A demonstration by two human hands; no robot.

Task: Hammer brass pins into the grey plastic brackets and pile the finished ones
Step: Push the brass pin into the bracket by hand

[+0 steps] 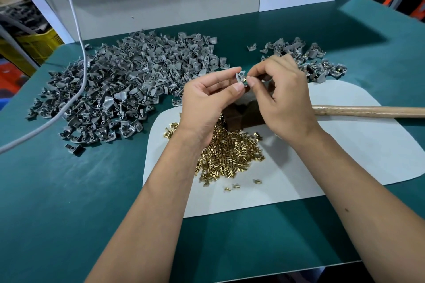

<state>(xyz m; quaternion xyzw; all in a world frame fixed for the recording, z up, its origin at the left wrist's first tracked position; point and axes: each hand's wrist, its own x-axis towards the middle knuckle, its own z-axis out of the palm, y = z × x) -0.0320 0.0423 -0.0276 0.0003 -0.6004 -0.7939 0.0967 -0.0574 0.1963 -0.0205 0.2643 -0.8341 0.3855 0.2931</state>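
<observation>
Above a green-covered surface (69, 190), the left hand (207, 96) pinches a small grey plastic bracket (240, 75) while the right hand (279, 96) pinches a short brass pin (245, 79) at its hole, so the seating step appears under way; next, judging by the task, comes hammering with the wooden-handled hammer (368, 111) lying to the right. No containers show: unfinished grey brackets (128, 85), loose brass pins (230, 154) and finished brackets (317, 62) lie in open piles

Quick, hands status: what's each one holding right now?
Left hand: pinching a grey bracket.
Right hand: pinching a brass pin at the bracket.
</observation>
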